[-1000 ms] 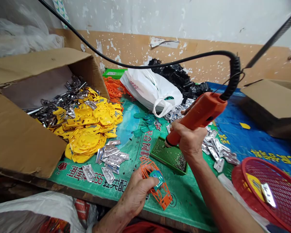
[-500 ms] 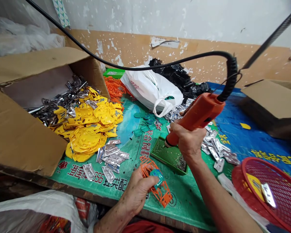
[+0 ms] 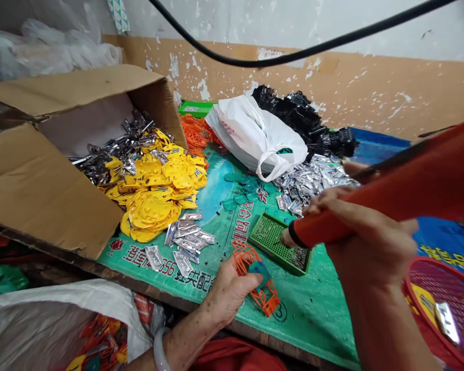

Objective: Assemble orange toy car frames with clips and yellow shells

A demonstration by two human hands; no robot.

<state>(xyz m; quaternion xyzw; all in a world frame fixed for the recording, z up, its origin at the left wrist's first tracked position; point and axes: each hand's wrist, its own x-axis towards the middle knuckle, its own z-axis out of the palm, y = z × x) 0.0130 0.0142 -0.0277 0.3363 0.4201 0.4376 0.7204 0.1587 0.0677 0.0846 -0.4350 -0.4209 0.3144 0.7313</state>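
Note:
My left hand (image 3: 232,288) is closed around an orange plastic frame (image 3: 268,300), its thumb pressing on a teal piece (image 3: 258,274) set in the frame. Both are near the front edge of the green-covered table. My right hand (image 3: 355,232) grips an orange-red power screwdriver (image 3: 406,180), tilted so that its body comes toward the camera at the right. The tool's tip points down at a green perforated tray (image 3: 270,234), which has small screws (image 3: 300,256) at its right end. Whether the tip touches the tray is unclear.
Yellow parts (image 3: 150,211) spill from a cardboard box (image 3: 46,180) at the left. Silver plates (image 3: 189,239) lie in front. A white bag (image 3: 255,136), black parts (image 3: 301,118) and more silver plates (image 3: 317,178) are behind. A red basket (image 3: 419,270) stands at the right.
The screwdriver has tilted lower, its rear end swinging right and toward the camera, and its tip has moved toward the tray's screw end. My left hand keeps its hold. The view has shifted.

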